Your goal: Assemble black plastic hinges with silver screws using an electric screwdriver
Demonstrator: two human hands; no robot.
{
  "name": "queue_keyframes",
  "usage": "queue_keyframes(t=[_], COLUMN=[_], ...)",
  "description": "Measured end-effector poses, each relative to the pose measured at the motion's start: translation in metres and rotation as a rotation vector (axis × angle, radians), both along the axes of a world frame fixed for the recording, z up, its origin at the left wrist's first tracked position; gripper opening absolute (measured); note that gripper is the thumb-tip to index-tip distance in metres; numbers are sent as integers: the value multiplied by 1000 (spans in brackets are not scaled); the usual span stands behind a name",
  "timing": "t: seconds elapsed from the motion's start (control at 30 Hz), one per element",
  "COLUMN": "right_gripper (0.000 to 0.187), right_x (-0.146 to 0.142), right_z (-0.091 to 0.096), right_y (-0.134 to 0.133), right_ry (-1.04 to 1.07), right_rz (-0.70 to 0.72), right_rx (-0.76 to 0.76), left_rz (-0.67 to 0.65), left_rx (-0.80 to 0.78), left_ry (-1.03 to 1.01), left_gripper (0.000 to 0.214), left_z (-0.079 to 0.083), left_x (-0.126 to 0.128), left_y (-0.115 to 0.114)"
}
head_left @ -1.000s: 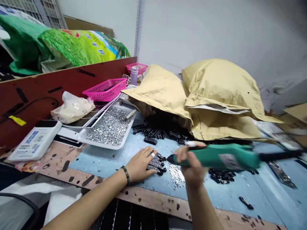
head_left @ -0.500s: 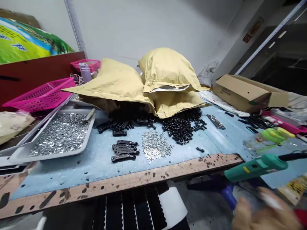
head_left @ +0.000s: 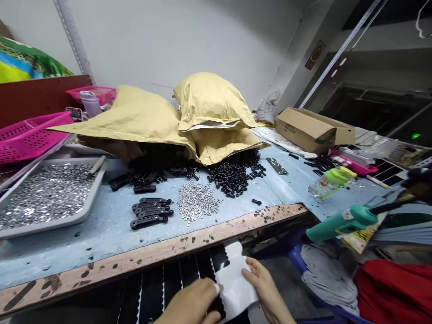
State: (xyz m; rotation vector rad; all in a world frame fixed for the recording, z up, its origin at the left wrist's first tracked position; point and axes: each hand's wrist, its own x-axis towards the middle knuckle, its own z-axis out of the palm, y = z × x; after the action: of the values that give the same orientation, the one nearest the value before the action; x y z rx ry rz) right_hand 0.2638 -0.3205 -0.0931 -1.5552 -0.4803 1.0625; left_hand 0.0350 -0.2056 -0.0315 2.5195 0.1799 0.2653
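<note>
At 6 o'clock our left hand [head_left: 191, 302] and right hand [head_left: 266, 288] close on a white sheet [head_left: 234, 283] from either side, both grips clamped on it, just below the wooden edge of the surface [head_left: 162, 252]. Black scalloped fabric [head_left: 172, 292] lies beneath the sheet (its folds run out of view). At 9 o'clock sits a gray tray [head_left: 89, 198] of silver washers [head_left: 43, 195]; at 4 o'clock, beyond the edge, a green hot glue gun [head_left: 340, 223] lies well apart from both hands.

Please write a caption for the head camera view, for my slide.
Left hand and right hand hold a white sheet below a parts-covered workbench.
</note>
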Motion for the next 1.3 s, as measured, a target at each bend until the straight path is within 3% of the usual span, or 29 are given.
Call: queue_keyframes(t=[0.07,0.13,0.27,0.37,0.43,0.6,0.83,0.93,1.07,1.3], right_gripper=[53,54,66,70,68,50,36,35,39,59], right_x=[14,25,17,-11,-30,-54,-62,-68,-71,-40], right_z=[3,-6,-38,-54,-59,-62,-56,-54,-57,-72], right_y=[-19,-31,-19,10,28,50,60,61,59,60], right_ry=[-20,-195,-437,-438,-403,-397,-405,-445,-510,-564], right_rz=[1,-49,-158,-105,-32,68,136,131,130,83], right_rx=[-72,-212,-286,-263,-261,-236,-125,-134,-187,-185], left_rz=[125,180,189,199,279,398,391,331,204,263], left_rx=[-62,-54,49,109,97,10,-54,-68,-97,-138], left_ry=[52,94,143,145,215,351,365,338,328,386], left_gripper=[43,53,60,67,70,61,65,68,80,76], left_z=[-22,-42,-63,-62,-59,-59,-65,-64,-61,-59], left_x=[-1,-1,15,31,38,38,27,28,34,39], left_y=[8,11,11,12,13,18,24,26,30,32])
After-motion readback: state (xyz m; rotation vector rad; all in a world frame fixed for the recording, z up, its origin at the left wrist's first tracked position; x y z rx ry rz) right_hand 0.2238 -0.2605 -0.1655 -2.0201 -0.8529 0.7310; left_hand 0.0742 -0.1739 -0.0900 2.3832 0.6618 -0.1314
